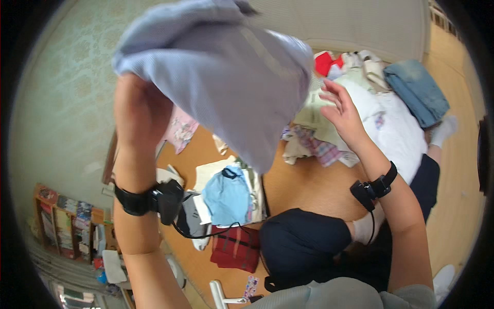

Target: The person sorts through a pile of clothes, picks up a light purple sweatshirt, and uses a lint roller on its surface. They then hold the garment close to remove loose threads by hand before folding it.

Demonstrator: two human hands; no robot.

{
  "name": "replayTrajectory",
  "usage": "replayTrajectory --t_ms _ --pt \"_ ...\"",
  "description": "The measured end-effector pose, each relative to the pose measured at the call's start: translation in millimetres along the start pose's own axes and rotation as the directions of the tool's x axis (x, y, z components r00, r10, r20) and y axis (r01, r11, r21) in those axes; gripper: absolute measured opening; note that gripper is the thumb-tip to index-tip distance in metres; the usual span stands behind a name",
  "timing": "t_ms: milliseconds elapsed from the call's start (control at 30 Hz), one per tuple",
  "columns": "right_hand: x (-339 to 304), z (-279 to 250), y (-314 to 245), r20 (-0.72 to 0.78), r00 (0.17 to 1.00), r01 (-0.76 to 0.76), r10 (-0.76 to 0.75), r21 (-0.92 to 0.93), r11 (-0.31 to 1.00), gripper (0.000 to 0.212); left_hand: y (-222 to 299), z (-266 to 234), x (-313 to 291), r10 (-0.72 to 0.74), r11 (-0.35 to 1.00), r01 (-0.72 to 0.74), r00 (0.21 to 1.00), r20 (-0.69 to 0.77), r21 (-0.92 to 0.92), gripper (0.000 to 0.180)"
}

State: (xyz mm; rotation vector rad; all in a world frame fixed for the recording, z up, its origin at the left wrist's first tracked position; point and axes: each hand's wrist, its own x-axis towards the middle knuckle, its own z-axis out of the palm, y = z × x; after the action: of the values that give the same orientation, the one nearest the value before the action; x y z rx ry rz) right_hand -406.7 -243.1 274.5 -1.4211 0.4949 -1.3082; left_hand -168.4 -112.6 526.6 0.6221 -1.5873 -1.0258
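My left hand (141,110) is raised high at the upper left, under the edge of a pale blue-grey striped garment (221,77). The cloth hangs in the air from that hand, spread wide and smeared by motion; it covers the fingertips. What kind of garment it is, I cannot tell. To the right of the cloth, my right hand (342,113) is lifted with its fingers apart and nothing in them. Behind that hand lies a heap of loose clothes, with a white garment (396,129) and a pale green one (316,110).
Folded jeans (417,92) lie at the far right of the heap. Near my knee are a light blue folded garment (226,195) and a dark red plaid one (236,250). A bookshelf (64,226) stands at the left, and a white hanger-like object (218,293) lies at the bottom.
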Motion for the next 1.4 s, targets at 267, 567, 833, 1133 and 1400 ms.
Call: replayTrajectory --t_ms 267,567,833,1133,1400 --pt "-82.8 -32.8 -107.7 0.065 0.987 0.156 -0.145 -0.229 0.961 0.07 -28.2 101.0 -62.4 -0.135 0.99 0.131 0.984 -0.115 -0.043 0.037" --pt "-162.1 -15.6 -131.6 0.332 0.856 -0.517 0.398 0.575 0.634 0.018 -88.8 209.1 -161.5 -0.238 0.865 0.026 0.901 0.363 0.502 0.036" --pt "-198.2 -9.6 -132.5 0.3 0.858 -0.513 0.417 0.462 0.723 0.013 -129.1 237.8 -211.6 -0.371 0.911 0.348 0.926 0.071 0.224 0.071" --pt "-215.0 7.2 -132.8 0.287 0.794 -0.6 0.536 0.228 0.767 0.064 -148.8 246.0 -220.4 -0.515 0.853 0.52 0.827 -0.225 -0.044 0.036" --pt "-251.0 -7.1 -94.6 0.21 0.887 -0.382 0.412 -0.17 0.909 0.078 -182.5 243.5 -233.7 -0.578 0.796 0.605 0.761 -0.294 0.004 0.018"
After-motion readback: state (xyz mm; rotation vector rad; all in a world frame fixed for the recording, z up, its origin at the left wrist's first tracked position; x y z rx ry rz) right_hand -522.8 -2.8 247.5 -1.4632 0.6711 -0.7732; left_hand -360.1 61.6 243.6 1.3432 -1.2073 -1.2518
